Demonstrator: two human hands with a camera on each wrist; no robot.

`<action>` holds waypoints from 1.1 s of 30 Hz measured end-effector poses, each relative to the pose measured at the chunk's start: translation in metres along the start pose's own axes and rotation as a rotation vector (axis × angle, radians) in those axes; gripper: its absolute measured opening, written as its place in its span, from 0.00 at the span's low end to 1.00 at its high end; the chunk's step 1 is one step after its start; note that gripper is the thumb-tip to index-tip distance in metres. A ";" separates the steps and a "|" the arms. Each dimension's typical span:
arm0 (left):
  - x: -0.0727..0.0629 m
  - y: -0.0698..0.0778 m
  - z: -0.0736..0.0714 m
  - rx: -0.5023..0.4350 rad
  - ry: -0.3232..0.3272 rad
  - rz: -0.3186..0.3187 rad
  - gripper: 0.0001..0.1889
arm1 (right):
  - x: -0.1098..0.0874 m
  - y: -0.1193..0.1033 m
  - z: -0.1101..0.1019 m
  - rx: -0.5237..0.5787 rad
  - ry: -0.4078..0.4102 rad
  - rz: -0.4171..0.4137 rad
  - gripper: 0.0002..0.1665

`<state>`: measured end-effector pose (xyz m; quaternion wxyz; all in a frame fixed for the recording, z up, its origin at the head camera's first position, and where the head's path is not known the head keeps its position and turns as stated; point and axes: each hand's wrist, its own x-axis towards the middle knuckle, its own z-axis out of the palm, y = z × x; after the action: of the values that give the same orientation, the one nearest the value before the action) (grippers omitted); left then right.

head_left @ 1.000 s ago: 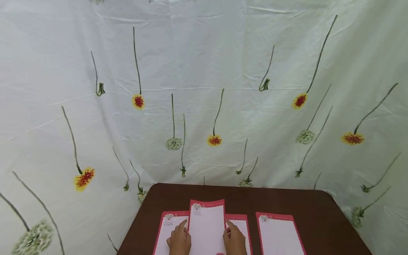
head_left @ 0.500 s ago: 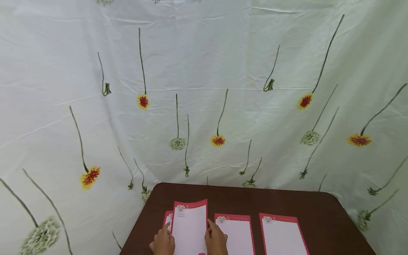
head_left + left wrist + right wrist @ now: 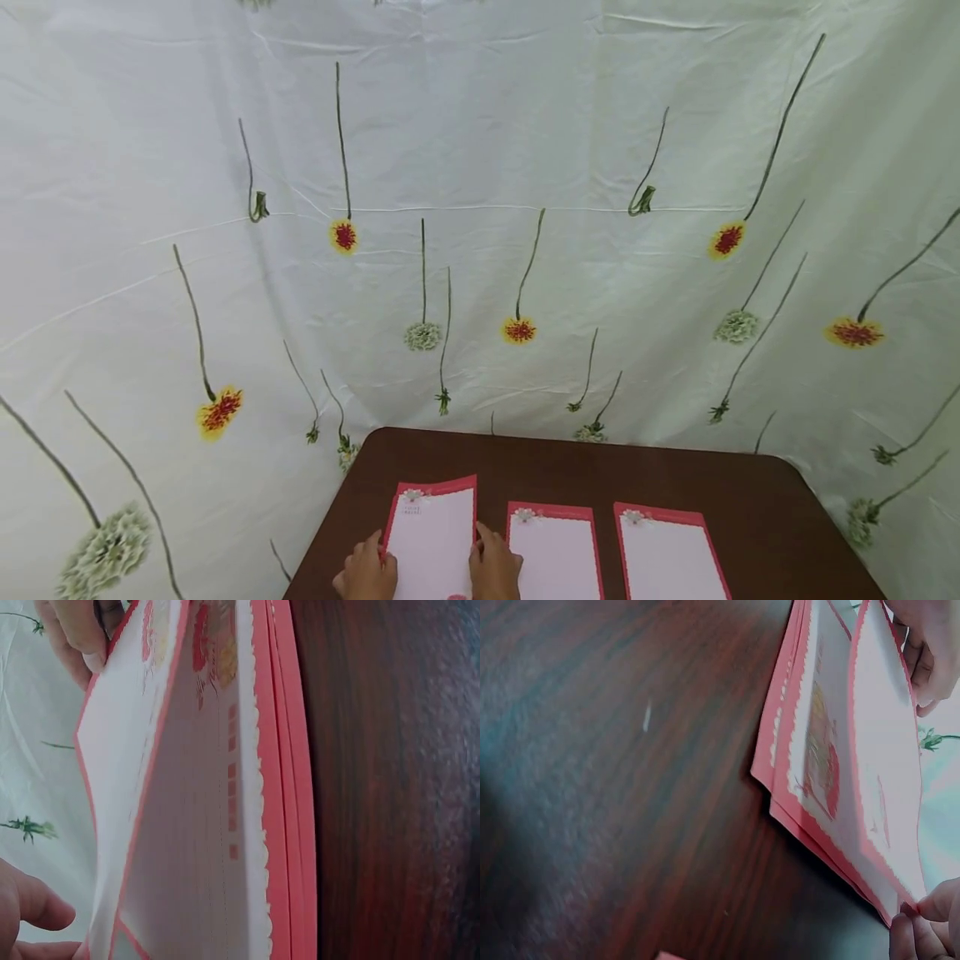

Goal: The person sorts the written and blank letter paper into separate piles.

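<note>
Between my two hands is a white paper sheet (image 3: 432, 542) with a red border, a flower at its top left corner and small writing. My left hand (image 3: 367, 571) holds its left edge, and my right hand (image 3: 495, 568) holds the right edge. In the right wrist view, the right thumb and fingers (image 3: 928, 924) pinch the sheet's red rim. Seen from the left wrist, the bowed held sheet (image 3: 124, 742) stands tilted over a small stack of like sheets (image 3: 285, 825) lying on the table. The head view shows that stack hidden behind the held sheet.
Another red-bordered sheet (image 3: 557, 554) lies just right of my right hand, and one more sheet (image 3: 670, 554) lies farther right. All rest on a dark brown table (image 3: 600, 475). A white flowered cloth (image 3: 480, 167) hangs behind the table's far edge.
Both hands have carried the sheet left and lowered it over the left stack. The middle sheet, partly covered before, is now uncovered. The view has turned slightly left.
</note>
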<state>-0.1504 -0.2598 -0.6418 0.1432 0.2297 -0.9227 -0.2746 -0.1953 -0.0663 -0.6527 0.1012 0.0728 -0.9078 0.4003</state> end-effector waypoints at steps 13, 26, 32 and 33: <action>0.001 -0.002 0.002 -0.010 -0.051 -0.047 0.23 | -0.006 -0.008 0.008 -0.026 -0.017 0.050 0.18; -0.003 -0.009 0.013 0.015 -0.052 -0.095 0.22 | -0.011 -0.002 0.017 -0.092 0.025 0.057 0.24; -0.004 -0.008 0.017 0.029 -0.051 -0.133 0.23 | -0.011 0.000 0.021 -0.106 0.013 0.068 0.25; -0.004 -0.008 0.017 0.031 -0.048 -0.132 0.24 | -0.011 0.000 0.022 -0.111 0.011 0.073 0.25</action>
<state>-0.1511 -0.2564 -0.6606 0.0989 0.2856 -0.9128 -0.2747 -0.1878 -0.0823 -0.6694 0.0956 0.0316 -0.9302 0.3531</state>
